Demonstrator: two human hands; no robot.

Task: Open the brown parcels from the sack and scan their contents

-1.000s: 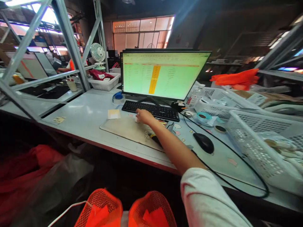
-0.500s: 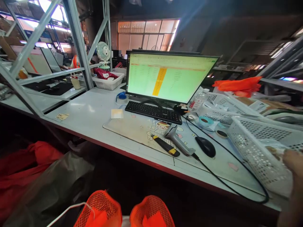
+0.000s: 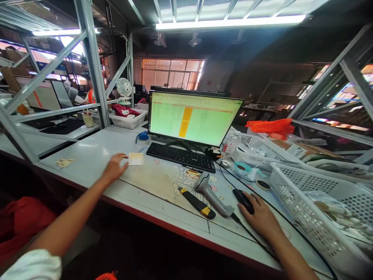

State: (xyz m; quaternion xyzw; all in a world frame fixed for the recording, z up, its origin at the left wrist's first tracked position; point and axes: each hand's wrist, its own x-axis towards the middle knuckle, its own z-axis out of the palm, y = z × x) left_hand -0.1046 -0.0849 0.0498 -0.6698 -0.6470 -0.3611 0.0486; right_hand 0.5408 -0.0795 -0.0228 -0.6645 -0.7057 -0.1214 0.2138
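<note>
My left hand point(image 3: 115, 168) is over the table's left part, fingers stretched out, its tips close beside a small pale yellow-and-white paper pad point(image 3: 135, 159). Whether it touches the pad I cannot tell. On the right, my right hand point(image 3: 260, 217) lies over a black computer mouse point(image 3: 244, 200), fingers resting along its right side. Between the hands are a grey barcode scanner point(image 3: 214, 196) with a black cable and a black-and-yellow utility knife point(image 3: 197, 203), both lying on the desk mat point(image 3: 154, 182). Behind them stand a black keyboard point(image 3: 180, 156) and a lit monitor point(image 3: 189, 118) showing a spreadsheet.
White perforated baskets point(image 3: 303, 206) line the right side, the nearest with bagged items inside. Tape rolls, one teal point(image 3: 244, 170) and one blue point(image 3: 142, 137), sit near the monitor. At left are a metal rack post point(image 3: 91, 66), a basket with red packaging point(image 3: 128, 120) and a fan point(image 3: 124, 88).
My right hand has gone from the near right basket to the mouse. My left hand has come into view beside the paper pad. The camera has tilted upward.
</note>
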